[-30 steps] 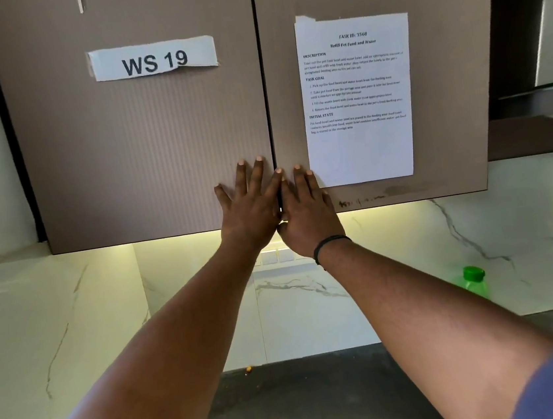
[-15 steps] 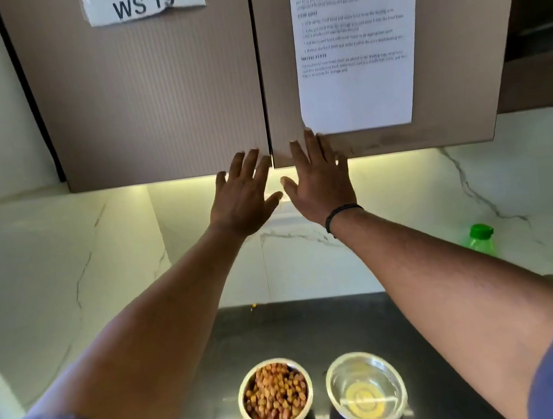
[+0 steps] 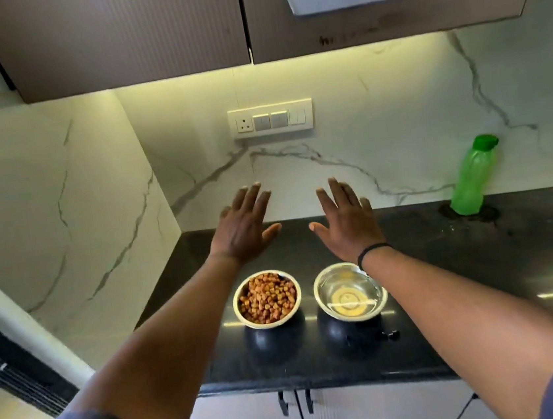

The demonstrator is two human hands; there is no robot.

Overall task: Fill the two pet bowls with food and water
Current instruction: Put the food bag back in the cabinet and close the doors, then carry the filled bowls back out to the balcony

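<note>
both the left hand [image 3: 242,228] and right hand [image 3: 349,225] hover spread flat, holding nothing.

Steel food bowl [image 3: 266,299] brimming with kibble, beside steel water bowl [image 3: 350,293] holding water, on black stands

The surface [image 3: 465,277] is black, glossy stone set against a white marble wall. Two steel bowls stand side by side near its front edge: the left bowl [image 3: 267,299] holds brown kibble, the right bowl [image 3: 350,293] clear water. A green bottle [image 3: 471,180] stands well apart at the back right.
</note>
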